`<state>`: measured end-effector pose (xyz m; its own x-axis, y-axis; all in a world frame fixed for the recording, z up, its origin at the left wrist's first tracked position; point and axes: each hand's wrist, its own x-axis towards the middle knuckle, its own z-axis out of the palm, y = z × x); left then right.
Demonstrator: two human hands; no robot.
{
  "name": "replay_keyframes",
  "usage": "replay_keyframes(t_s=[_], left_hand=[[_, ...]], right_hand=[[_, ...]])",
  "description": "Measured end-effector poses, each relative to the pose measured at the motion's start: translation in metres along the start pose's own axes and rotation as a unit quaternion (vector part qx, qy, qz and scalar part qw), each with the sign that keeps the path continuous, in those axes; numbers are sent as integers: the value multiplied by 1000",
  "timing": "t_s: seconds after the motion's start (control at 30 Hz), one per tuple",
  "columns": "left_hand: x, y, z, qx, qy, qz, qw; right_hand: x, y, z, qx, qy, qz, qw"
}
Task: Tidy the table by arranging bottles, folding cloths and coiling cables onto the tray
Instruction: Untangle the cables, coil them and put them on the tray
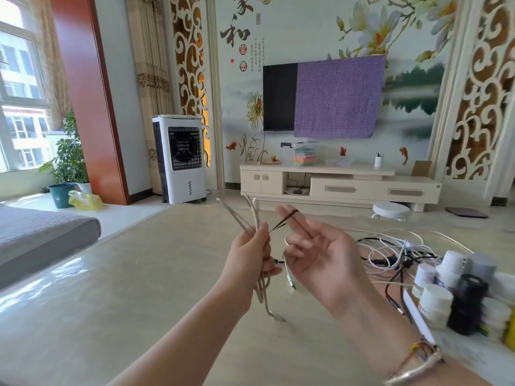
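- The pale cable point(257, 246), folded into several long loops, is held upright above the counter point(139, 288), its bends poking up past the fist and its ends dangling below; holding it by the middle keeps the loops gathered so they can be tied
- The left hand point(252, 254) is clenched round that bundle at mid-length
- The right hand point(315, 252) has a thin dark band point(289, 221) stretched over its raised fingers, which are otherwise spread; the band runs taut towards the bundle, apparently to wrap it
- The loose cables point(395, 252), white and black, lie tangled on the counter just to the right, not yet coiled
- The bottles point(446, 291) stand clustered at the right edge beside a black ribbed container point(468, 305); whether they sit on the tray cannot be told
- No cloths lie on the visible counter
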<state>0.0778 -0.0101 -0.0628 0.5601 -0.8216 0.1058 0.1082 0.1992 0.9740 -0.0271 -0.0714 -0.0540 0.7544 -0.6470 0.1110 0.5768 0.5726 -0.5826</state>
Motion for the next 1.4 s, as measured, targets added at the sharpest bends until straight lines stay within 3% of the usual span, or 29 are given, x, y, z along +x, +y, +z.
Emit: replay_keyframes(t_s=[0.07, 0.13, 0.17, 0.23, 0.3, 0.43, 0.67, 0.8, 0.93, 1.17, 1.3, 1.4], left_hand=[[-5, -6, 10, 45, -10, 34, 998], [-9, -10, 18, 71, -24, 72, 995], [-11, -9, 20, 77, -32, 85, 993], [-12, -9, 23, 81, -59, 92, 991], [-13, -9, 22, 69, -97, 74, 990], [-13, -1, 13, 101, -182, 40, 977], [-1, 11, 1, 235, -295, -1, 926], [-1, 18, -2, 360, -278, -19, 890], [-5, 25, 2, 553, -251, 59, 792], [6, 27, 4, 662, -220, 48, 715], [4, 23, -1, 739, -176, 53, 648], [4, 22, -5, 769, -156, 59, 616]], right_hand=[[6, 3, -1, -190, 85, -107, 972], [9, 6, -4, -385, 144, -244, 878], [9, 7, -4, -410, 153, -280, 854], [8, 5, -4, -387, 177, -287, 858], [10, -2, -7, -375, 179, -232, 880], [8, -16, -9, -318, 70, -126, 937], [-1, -30, -7, -344, -18, -98, 934], [-2, -27, -7, -377, -42, -116, 918], [-3, -26, -2, -406, -46, -129, 904], [0, -32, -5, -477, -52, -132, 868], [4, -31, -11, -533, -59, -116, 836], [6, -30, -12, -541, -76, -127, 828]])
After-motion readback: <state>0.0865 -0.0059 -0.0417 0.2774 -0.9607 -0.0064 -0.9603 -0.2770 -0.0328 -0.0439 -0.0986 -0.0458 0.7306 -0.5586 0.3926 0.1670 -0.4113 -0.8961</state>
